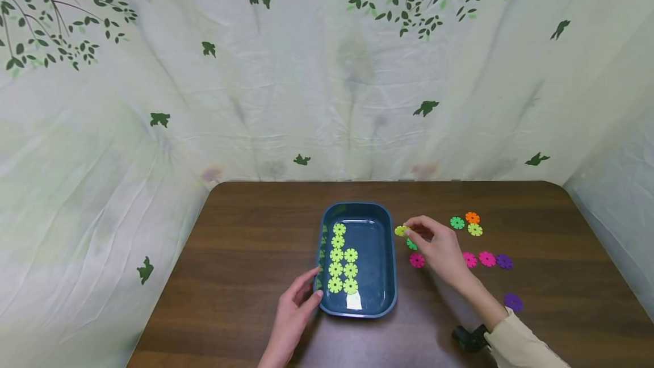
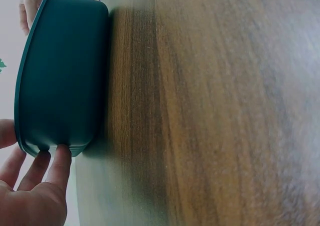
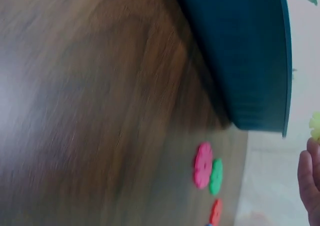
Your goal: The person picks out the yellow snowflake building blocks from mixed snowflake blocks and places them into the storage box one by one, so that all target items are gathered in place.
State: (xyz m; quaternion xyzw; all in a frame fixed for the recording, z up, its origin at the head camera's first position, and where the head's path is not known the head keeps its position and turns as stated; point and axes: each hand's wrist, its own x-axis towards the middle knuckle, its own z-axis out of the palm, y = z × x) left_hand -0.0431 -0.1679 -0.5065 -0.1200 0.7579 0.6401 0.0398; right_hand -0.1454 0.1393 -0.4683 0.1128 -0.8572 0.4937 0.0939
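Observation:
A blue tray [image 1: 373, 254] stands on the table; several yellow-green flower-shaped discs [image 1: 335, 270] lie in two columns along its left side. My left hand [image 1: 292, 317] holds the tray's left edge near the front; the left wrist view shows the fingertips [image 2: 61, 158] against the tray's outer wall [image 2: 65, 71], the thumb by the rim. Just right of the tray, my right hand [image 1: 440, 249] pinches a yellow-green flower disc [image 1: 401, 231] between thumb and fingers. That same disc [image 3: 315, 125] is partly cut off at the edge of the right wrist view.
Beneath the right hand lie a green disc [image 1: 411, 244] and a pink disc [image 1: 416, 260]. Farther right are green [image 1: 457, 222], orange [image 1: 472, 218] and yellow-green [image 1: 475, 230] discs, pink ones [image 1: 487, 259] and purple ones [image 1: 504, 262]. A pale leaf-patterned cloth [image 1: 327, 101] hangs behind the table.

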